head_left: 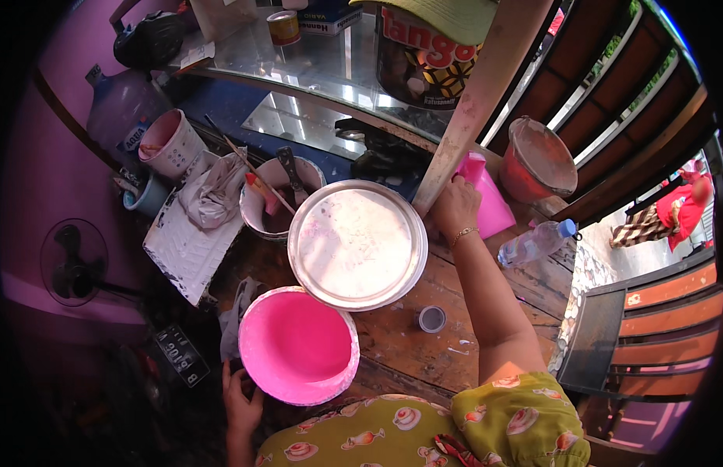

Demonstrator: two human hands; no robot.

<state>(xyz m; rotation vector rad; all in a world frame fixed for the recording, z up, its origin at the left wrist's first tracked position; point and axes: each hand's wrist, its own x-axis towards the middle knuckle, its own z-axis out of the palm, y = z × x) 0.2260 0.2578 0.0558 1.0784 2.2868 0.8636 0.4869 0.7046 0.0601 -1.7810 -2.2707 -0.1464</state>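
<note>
A white-rimmed bucket of bright pink paint (299,342) stands close to me on the wooden table. My left hand (241,397) is at its lower left side, thumb and fingers apart, holding nothing I can see. My right hand (457,204) reaches forward past the wooden post, its fingers curled at the edge of a pink plastic object (486,201) whose kind is unclear. Between my arms lies a large round metal lid (358,244), apparently on a can. Behind it, a paint pail (269,210) holds a scraper (290,170) and a brush.
A small grey cup (432,319) and a water bottle (537,243) are right of the lid. Beyond them sits a dirty red bucket (539,159). A wooden post (478,109) rises by a glass case. A paint-stained white board (194,249) with a cloth lies left.
</note>
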